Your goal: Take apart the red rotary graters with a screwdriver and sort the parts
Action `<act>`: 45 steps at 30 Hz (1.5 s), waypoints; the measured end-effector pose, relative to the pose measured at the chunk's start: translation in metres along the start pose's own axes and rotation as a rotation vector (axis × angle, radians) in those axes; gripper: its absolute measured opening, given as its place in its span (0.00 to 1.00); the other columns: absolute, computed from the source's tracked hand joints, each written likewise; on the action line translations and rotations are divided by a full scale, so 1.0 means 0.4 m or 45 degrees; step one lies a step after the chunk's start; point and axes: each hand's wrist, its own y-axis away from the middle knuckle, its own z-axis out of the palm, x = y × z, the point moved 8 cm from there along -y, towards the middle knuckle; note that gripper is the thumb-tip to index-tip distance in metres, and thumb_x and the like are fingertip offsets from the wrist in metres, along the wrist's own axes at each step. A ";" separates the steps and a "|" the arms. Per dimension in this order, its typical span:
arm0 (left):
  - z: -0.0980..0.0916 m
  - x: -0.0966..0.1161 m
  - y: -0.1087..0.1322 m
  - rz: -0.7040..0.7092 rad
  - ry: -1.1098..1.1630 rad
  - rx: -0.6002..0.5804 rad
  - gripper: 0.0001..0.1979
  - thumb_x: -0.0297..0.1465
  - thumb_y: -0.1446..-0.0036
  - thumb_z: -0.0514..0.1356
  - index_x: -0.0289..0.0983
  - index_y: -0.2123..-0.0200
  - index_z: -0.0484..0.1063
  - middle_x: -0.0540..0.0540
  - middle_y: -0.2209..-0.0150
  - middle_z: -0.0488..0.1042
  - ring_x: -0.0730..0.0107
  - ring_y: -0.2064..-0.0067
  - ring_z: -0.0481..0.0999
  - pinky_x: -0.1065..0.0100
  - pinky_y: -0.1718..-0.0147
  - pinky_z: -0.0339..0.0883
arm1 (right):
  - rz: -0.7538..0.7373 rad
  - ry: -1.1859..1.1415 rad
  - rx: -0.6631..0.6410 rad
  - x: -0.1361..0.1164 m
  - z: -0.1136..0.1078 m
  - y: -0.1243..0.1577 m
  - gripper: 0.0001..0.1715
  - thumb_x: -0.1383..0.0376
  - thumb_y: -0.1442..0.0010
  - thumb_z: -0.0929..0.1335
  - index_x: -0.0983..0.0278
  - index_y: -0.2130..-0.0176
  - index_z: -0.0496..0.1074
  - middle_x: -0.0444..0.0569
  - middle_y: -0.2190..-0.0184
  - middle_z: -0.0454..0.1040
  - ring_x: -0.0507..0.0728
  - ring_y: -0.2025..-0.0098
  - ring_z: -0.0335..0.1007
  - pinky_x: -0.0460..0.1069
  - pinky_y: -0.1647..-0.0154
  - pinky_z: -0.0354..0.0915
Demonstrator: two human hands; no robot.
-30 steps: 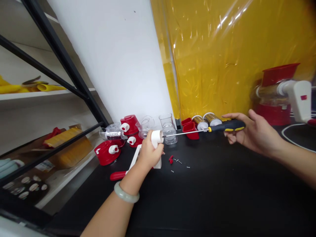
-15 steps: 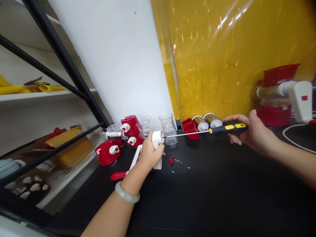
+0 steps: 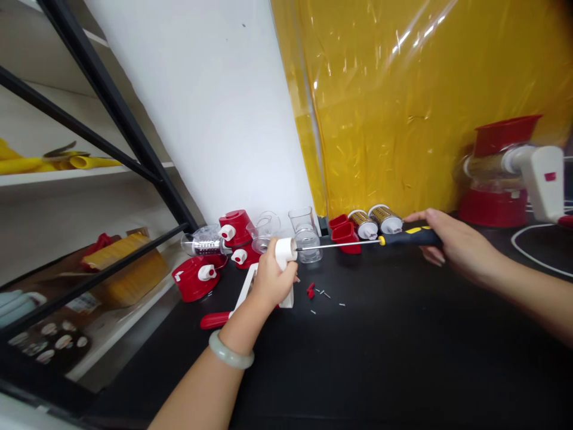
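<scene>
Screwdriver (image 3: 403, 237) turned in right hand (image 3: 463, 248) — tip hidden.

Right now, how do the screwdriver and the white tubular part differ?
Colour: screwdriver has a dark, yellow-marked handle; white tubular part is plain.
Shape: screwdriver is long, slim; white tubular part shows a short, wide end.
Hold: right hand has screwdriver, left hand grips white tubular part.
Shared: both are hand-held.

A glossy yellow sheet (image 3: 403, 89) covers the upper right of the frame, streaked with reflected light (image 3: 418, 39), beside a plain white wall (image 3: 215, 107) at upper center; white shelves (image 3: 58, 178) behind black bars (image 3: 101, 89) line the left side, and a black table (image 3: 380, 358) spans the lower center and right.
</scene>
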 end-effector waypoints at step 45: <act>0.007 0.023 0.005 -0.037 0.038 -0.010 0.14 0.22 0.55 0.55 0.39 0.62 0.63 0.55 0.79 0.71 0.67 0.80 0.75 0.69 0.78 0.68 | 0.139 -0.423 -0.170 0.013 0.012 -0.002 0.23 0.62 0.52 0.75 0.52 0.56 0.70 0.43 0.60 0.75 0.57 0.59 0.73 0.52 0.58 0.70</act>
